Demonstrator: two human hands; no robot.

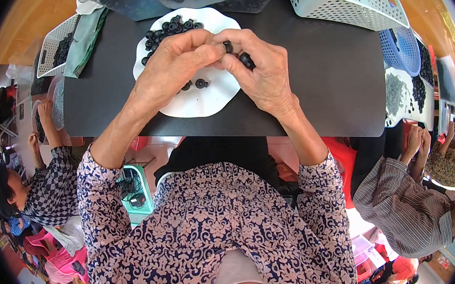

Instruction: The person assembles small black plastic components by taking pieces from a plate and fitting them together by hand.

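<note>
Dark tabletop (331, 92) spreads beneath both hands; beyond them stand a clear bin (128, 7) and, farther right, a white perforated basket (341, 9). A white wavy-edged plate (204, 102) lies under the left hand (175, 66), which is pinched closed on a small black part (228, 47), fingertips meeting those of the right hand (269, 75), itself curled around a second black part (247, 61)

Bright light covers the tabletop (326, 80); glare whitens the view's lower right. Fisheye distortion bends the dark-cornered edges.
</note>
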